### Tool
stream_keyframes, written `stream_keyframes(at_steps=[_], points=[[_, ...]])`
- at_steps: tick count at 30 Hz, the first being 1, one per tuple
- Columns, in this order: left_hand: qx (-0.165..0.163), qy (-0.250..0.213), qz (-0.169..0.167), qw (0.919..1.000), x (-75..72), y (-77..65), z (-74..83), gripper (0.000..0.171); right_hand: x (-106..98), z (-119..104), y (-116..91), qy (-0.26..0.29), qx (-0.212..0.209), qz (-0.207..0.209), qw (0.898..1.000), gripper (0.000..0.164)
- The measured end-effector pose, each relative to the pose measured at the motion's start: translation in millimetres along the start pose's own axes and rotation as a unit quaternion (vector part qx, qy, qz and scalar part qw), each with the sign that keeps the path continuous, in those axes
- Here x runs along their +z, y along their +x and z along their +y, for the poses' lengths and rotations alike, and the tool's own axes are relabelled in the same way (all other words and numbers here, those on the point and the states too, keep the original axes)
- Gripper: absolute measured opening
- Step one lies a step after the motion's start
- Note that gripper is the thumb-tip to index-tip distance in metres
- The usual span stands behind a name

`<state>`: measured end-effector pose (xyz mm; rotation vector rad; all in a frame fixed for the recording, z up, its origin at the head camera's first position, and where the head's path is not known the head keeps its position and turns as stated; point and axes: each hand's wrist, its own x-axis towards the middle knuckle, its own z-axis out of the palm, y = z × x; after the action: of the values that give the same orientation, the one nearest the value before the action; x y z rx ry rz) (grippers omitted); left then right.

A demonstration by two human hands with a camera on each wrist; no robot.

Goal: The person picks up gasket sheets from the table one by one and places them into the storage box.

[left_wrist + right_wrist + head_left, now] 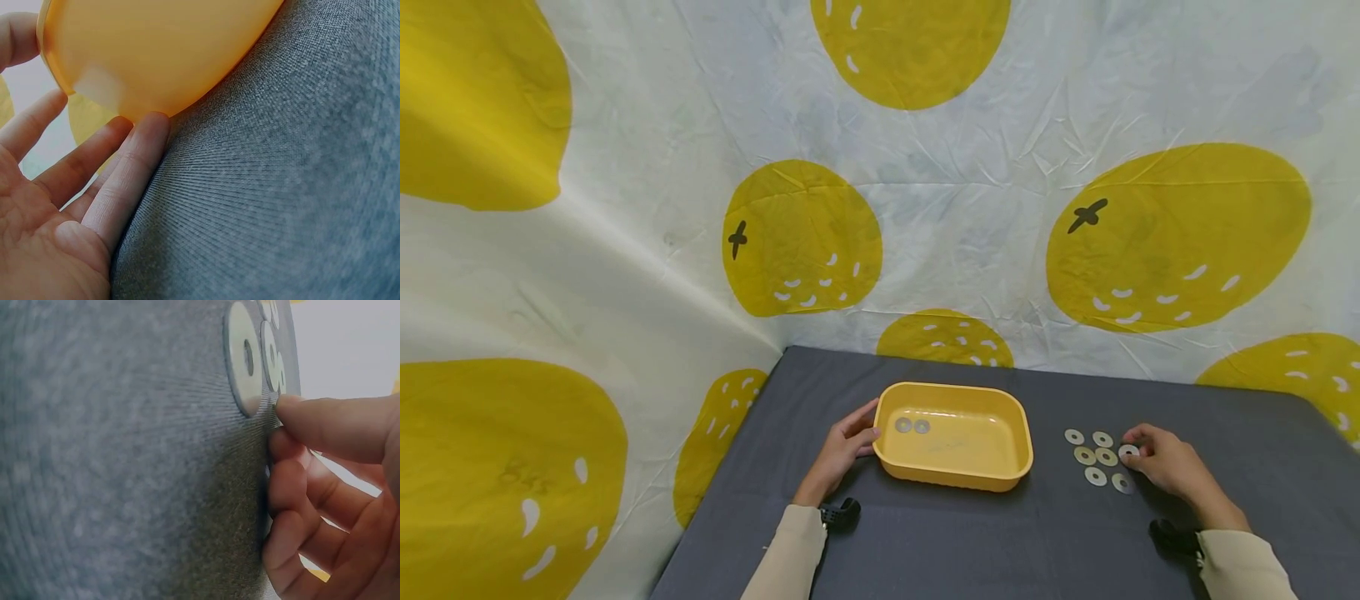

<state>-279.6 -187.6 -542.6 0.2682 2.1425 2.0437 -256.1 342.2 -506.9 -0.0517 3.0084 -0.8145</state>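
Note:
A yellow plastic tray stands on the dark grey cloth, with two flat metal washers side by side at its left end. My left hand holds the tray's left end; in the left wrist view the thumb is at the rim and the fingertips touch the outer wall. To the right of the tray lies a group of several round washers, silver and brassy. At the group's right side, my right hand pinches a washer between thumb and finger. The right wrist view mostly hides that washer.
Grey cloth covers the table. Behind and to the left hangs a white curtain printed with yellow fruit. Dark wrist straps sit on both arms below the hands.

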Motion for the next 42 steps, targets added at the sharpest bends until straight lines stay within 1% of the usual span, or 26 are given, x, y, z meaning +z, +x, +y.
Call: stream_keyframes(at_steps=[6, 11, 13, 19, 25, 35, 38, 42], points=[[0.001, 0.0, 0.0, 1.0, -0.3, 0.4, -1.5, 0.059, -1.1, -3.9, -2.0, 0.012, 0.004, -0.008, 1.0, 0.032], [-0.001, 0.005, 0.003, 1.0, -0.2, 0.2, -1.8, 0.059, -3.7, -10.4, -2.1, 0.04, 0.026, -0.002, 0.999, 0.038], [-0.001, 0.007, 0.003, 1.0, -0.2, 0.6, -2.5, 0.058, -4.1, -12.7, -2.2, 0.052, 0.028, 0.001, 0.998, 0.039], [0.0, 0.008, 0.003, 1.0, -0.4, 1.4, -3.8, 0.058, -4.1, -19.1, -1.4, 0.076, 0.013, 0.003, 0.997, 0.042], [0.0, 0.008, 0.004, 1.0, -0.4, 1.2, -3.2, 0.057, -4.9, -30.7, -0.7, 0.108, 0.005, -0.001, 0.994, 0.045], [-0.004, 0.003, 0.009, 1.0, 0.2, 1.8, -2.0, 0.058, 0.3, -47.0, -0.1, 0.134, -0.02, 0.011, 0.991, 0.045], [-0.006, 0.002, 0.009, 0.9999, 0.2, 2.0, -2.2, 0.058, 1.5, -51.4, 0.6, 0.136, -0.021, 0.015, 0.99, 0.045], [-0.003, 0.001, 0.007, 1.0, 0.1, 2.1, -2.8, 0.058, 3.8, -57.8, 1.9, 0.121, -0.023, 0.029, 0.992, 0.044]])
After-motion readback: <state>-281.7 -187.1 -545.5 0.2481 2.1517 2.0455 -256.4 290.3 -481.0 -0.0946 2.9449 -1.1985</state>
